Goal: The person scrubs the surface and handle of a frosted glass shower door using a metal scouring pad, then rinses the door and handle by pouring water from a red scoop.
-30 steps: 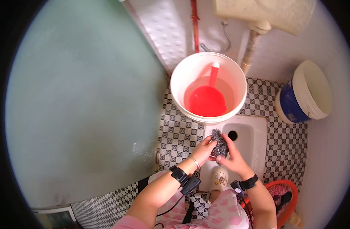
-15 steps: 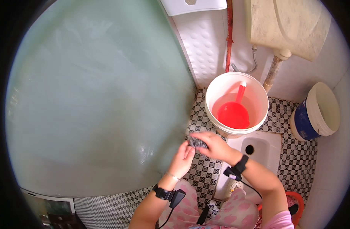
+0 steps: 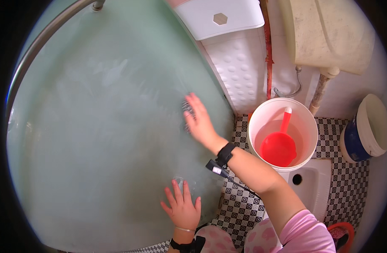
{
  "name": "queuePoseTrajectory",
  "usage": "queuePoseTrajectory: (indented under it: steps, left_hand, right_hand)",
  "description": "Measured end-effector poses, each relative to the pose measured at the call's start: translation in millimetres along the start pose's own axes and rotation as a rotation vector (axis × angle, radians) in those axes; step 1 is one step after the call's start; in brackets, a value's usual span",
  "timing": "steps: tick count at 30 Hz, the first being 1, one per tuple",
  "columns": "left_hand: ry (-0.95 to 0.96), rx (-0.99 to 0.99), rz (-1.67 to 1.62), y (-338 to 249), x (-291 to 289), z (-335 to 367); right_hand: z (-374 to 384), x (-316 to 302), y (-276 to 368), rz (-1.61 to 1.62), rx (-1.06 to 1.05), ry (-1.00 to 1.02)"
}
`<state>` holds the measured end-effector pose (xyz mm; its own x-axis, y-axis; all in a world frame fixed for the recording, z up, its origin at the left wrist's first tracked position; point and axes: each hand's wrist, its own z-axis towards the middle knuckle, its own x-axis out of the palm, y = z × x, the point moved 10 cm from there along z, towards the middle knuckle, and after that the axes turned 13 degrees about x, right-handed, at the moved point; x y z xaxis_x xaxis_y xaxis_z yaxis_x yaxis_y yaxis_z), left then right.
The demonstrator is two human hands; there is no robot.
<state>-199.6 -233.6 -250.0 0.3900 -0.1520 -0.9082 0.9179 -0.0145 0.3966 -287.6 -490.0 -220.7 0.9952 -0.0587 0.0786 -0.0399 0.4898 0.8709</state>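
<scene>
In the head view, the dark metallic scouring pad (image 3: 186, 106), gripped between both hands half a second earlier, is now held at the pale green panel (image 3: 96, 160) by one. It is partly covered by the right hand (image 3: 201, 123), whose fingers are closed loosely over it. The left hand (image 3: 184, 212), empty, is spread wide against the panel.

a dark grey metal-wool scourer (image 3: 186, 106), partly hidden, lies against a pale green, cloudy panel (image 3: 100, 139) with whitish streaks, near its right edge.
</scene>
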Motion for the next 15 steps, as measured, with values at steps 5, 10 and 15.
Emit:
queuePoseTrajectory:
  steps: [5,10,15]
  left_hand:
    - [0.046,-0.025,0.081,0,22,1]
    - [0.093,-0.056,0.101,-1,30,3]
    - [0.149,0.007,-0.078,-22,-1,18]
  right_hand:
    - [-9,-1,-78,0.026,0.203,0.038]
    - [-48,-5,-16,-0.132,0.025,0.292]
    - [-89,-78,-50,-0.164,0.35,0.286]
